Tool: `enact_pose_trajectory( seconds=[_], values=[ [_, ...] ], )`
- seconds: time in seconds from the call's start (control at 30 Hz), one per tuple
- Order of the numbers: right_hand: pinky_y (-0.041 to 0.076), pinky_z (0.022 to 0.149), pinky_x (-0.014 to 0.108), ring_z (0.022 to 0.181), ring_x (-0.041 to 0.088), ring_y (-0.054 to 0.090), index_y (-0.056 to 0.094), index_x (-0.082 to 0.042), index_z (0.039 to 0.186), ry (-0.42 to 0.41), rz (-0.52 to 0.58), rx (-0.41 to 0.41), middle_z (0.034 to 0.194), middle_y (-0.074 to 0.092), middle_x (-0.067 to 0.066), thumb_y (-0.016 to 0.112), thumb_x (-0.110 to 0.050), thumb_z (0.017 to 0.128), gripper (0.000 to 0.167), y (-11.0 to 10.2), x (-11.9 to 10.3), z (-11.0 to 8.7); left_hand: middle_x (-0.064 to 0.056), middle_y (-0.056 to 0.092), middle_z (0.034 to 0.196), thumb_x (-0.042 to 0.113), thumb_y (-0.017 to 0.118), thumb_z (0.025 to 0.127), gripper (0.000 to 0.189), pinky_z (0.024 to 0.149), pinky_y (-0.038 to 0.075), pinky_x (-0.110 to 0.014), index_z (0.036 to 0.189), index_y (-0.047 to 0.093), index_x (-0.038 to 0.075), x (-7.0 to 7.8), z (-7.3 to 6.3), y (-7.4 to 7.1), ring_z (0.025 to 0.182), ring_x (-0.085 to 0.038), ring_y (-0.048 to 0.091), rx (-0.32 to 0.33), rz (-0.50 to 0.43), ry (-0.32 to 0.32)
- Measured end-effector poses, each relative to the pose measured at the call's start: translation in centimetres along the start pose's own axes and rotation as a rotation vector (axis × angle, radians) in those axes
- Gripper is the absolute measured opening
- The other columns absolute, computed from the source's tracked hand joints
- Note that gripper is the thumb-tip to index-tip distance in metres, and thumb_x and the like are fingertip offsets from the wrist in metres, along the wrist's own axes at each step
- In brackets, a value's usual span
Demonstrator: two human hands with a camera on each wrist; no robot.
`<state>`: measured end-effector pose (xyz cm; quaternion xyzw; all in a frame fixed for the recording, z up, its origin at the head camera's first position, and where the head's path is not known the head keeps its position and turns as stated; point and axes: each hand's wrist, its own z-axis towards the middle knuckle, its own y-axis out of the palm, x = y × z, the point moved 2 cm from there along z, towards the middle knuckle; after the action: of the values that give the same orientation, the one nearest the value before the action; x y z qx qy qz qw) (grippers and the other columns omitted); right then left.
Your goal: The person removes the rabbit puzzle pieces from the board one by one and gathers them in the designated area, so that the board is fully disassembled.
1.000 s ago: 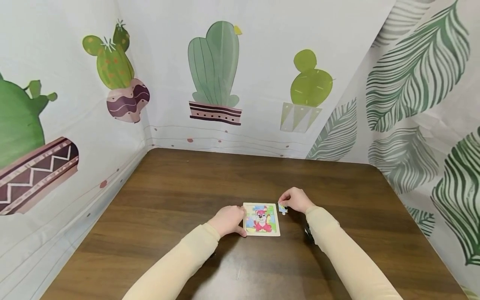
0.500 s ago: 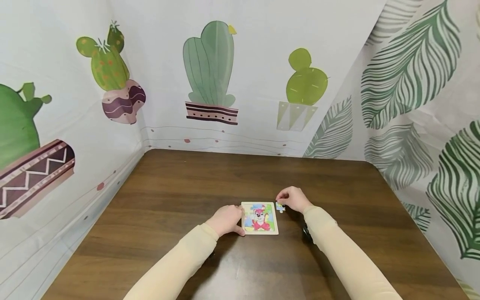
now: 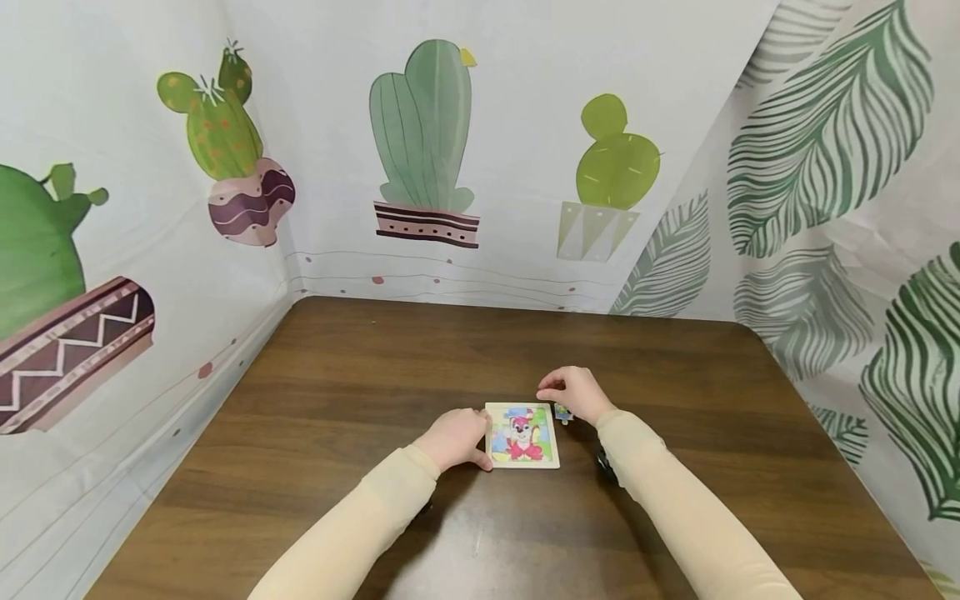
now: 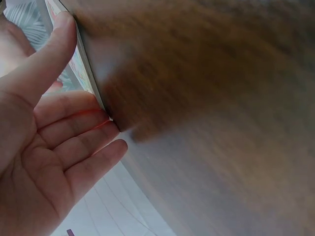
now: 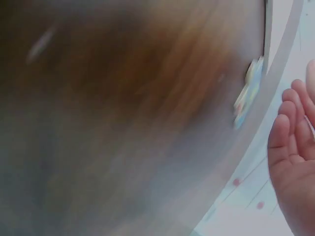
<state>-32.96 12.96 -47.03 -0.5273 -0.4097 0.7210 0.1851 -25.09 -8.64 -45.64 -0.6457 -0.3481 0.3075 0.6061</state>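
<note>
A square jigsaw puzzle [image 3: 522,436] in a pale wooden frame, with a pink cartoon animal on it, lies on the brown table. My left hand [image 3: 455,440] holds the frame by its left side, thumb at the near corner and fingers at the far one. The left wrist view shows the thumb [image 4: 64,37] against the edge. Just beyond the frame's far right corner is my right hand [image 3: 576,392], above the table with loosely bent fingers and no piece visible between them. Loose puzzle pieces [image 3: 563,413] lie right of the frame, also seen as colourful pieces [image 5: 250,91] in the right wrist view.
The wooden table [image 3: 390,358] reaches back to a white cloth backdrop [image 3: 525,50] printed with cacti and leaves. More of this cloth hangs at the left and right sides. A dark wrist strap [image 3: 606,463] shows under the right forearm.
My right hand has left the loose pieces and moved left and away from me, toward the frame's far right corner. The left hand keeps its hold on the frame.
</note>
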Motion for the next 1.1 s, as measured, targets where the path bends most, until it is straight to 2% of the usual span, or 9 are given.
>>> enact_pose_trajectory(
  seconds=[0.1,0.27,0.47,0.67,1.1],
  values=[
    [0.051,0.074,0.032,0.078,0.014,0.059,0.074,-0.007,0.091,-0.033,0.005,-0.025,0.086,0.069,0.001,0.073,-0.017,0.082,0.013,0.5,-1.0,0.4,-0.003,0.067,0.092,0.046,0.082,0.065,0.048,0.072,0.05,-0.029,0.09,0.064,0.011,0.0,0.1,-0.1,0.076,-0.017,0.062,-0.003,-0.007,-0.008],
    [0.048,0.071,0.026,0.077,0.011,0.054,0.074,-0.007,0.096,-0.094,0.006,-0.121,0.087,0.066,-0.001,0.074,-0.013,0.081,0.016,1.3,-2.5,0.5,-0.001,0.065,0.087,0.045,0.083,0.064,0.047,0.072,0.05,-0.028,0.088,0.064,0.01,0.1,0.1,-0.2,0.076,-0.017,0.062,0.005,-0.014,-0.007],
    [0.045,0.072,0.025,0.081,0.014,0.052,0.073,-0.01,0.101,-0.203,-0.032,-0.219,0.09,0.061,0.003,0.073,-0.012,0.081,0.02,2.0,-3.7,0.4,-0.001,0.065,0.084,0.045,0.083,0.064,0.046,0.07,0.05,-0.028,0.087,0.064,0.01,0.1,0.1,-0.1,0.074,-0.017,0.061,0.009,-0.014,-0.006],
    [0.045,0.071,0.024,0.079,0.012,0.051,0.074,-0.01,0.099,-0.244,-0.106,-0.231,0.088,0.059,0.002,0.074,-0.013,0.081,0.018,2.6,-3.7,0.7,0.0,0.065,0.084,0.045,0.083,0.064,0.043,0.069,0.05,-0.027,0.084,0.064,0.012,0.0,0.1,0.0,0.074,-0.016,0.062,0.001,-0.01,-0.004],
    [0.044,0.072,0.026,0.078,0.012,0.048,0.076,-0.013,0.091,-0.231,-0.205,-0.236,0.084,0.057,-0.001,0.078,-0.016,0.077,0.015,3.1,-4.3,0.8,0.0,0.066,0.087,0.046,0.083,0.063,0.043,0.069,0.051,-0.027,0.083,0.066,0.012,-0.1,0.1,0.0,0.075,-0.016,0.063,0.014,0.002,0.005]
  ],
)
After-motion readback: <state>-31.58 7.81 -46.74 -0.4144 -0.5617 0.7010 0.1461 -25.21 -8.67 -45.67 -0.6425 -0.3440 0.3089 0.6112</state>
